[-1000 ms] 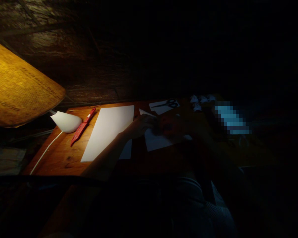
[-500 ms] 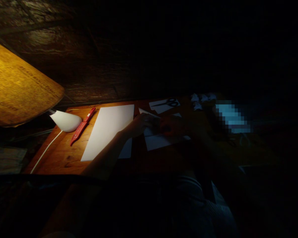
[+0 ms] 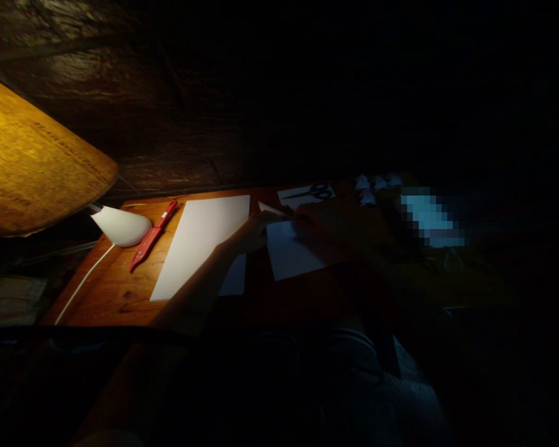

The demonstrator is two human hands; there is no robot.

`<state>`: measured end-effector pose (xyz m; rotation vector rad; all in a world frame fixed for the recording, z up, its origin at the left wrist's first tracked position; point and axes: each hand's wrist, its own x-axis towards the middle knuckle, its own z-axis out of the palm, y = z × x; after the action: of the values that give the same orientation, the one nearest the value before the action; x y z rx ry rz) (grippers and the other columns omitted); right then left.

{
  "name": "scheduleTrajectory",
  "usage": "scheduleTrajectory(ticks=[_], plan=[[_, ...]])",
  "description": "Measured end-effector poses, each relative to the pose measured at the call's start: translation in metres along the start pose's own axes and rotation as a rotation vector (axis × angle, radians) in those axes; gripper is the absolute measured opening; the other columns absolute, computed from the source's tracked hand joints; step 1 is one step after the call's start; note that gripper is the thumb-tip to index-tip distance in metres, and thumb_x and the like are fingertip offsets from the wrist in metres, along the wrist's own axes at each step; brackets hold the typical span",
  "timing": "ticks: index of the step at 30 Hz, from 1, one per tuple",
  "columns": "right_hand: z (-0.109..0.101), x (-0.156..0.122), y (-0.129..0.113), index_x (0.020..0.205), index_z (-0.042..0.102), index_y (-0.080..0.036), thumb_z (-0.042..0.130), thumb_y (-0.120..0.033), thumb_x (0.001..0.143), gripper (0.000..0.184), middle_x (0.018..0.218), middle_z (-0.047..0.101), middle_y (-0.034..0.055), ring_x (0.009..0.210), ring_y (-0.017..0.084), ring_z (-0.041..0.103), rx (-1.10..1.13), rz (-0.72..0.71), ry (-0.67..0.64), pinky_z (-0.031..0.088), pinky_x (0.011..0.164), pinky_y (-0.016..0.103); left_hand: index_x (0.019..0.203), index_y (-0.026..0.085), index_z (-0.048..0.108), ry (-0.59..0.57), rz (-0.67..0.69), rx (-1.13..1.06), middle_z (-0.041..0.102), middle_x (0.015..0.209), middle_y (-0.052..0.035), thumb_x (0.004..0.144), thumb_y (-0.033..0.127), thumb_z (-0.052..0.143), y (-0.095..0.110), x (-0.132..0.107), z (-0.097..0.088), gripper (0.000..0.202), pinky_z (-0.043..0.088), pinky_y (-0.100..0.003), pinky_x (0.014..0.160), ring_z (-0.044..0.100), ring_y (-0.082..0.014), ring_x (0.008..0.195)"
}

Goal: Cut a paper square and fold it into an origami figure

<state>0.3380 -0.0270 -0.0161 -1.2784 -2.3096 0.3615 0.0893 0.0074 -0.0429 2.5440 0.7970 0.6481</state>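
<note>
A white sheet of paper (image 3: 298,253) lies in front of me, its far part folded or raised into a flap (image 3: 271,209). My left hand (image 3: 251,231) grips the sheet at its far left edge, fingers closed. At the far right edge, my right hand (image 3: 314,218) pinches the same paper; deep shadow hides most of its fingers. Left of these hands is a larger stack of white paper (image 3: 205,239), with my left forearm crossing over it. Behind the hands, black-handled scissors (image 3: 319,191) rest on another piece of white paper (image 3: 298,201).
A red knife or knife sheath (image 3: 153,237) lies beside the white lamp base (image 3: 123,226), under a yellow lampshade (image 3: 37,167). A white cord (image 3: 86,280) runs over the wooden table (image 3: 107,298). Several small folded white paper pieces (image 3: 367,197) sit at the back right, near a blurred bright screen (image 3: 433,217).
My hands have moved on the sheet: the right has gone up to its far edge, and the left a little to the left. More of the paper's surface now shows.
</note>
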Motion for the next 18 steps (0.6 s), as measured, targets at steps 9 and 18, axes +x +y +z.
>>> scheduleTrajectory(ticks=[9,18], plan=[[0.009,0.008,-0.012,0.107,0.069,-0.020,0.055,-0.028,0.099,0.017,0.105,0.073,0.0095,0.092,0.022,0.063,-0.120,0.068,-0.012,0.042,0.078,0.031,0.104,0.022,0.078,0.043,-0.088,-0.366,0.076,0.111,-0.0102,0.088,0.022,0.052,-0.013,-0.003,-0.003,0.031,0.052,-0.044,0.101,0.068,-0.0260,0.111],[0.022,0.009,-0.002,0.111,0.067,-0.019,0.053,-0.025,0.098,0.020,0.109,0.071,0.0108,0.098,0.024,0.061,-0.103,0.045,0.058,0.042,0.080,0.032,0.100,0.019,0.067,0.092,-0.266,-0.170,0.073,0.092,-0.0035,0.078,0.038,0.076,0.012,0.003,-0.001,0.031,0.053,-0.033,0.077,0.068,-0.0191,0.084]])
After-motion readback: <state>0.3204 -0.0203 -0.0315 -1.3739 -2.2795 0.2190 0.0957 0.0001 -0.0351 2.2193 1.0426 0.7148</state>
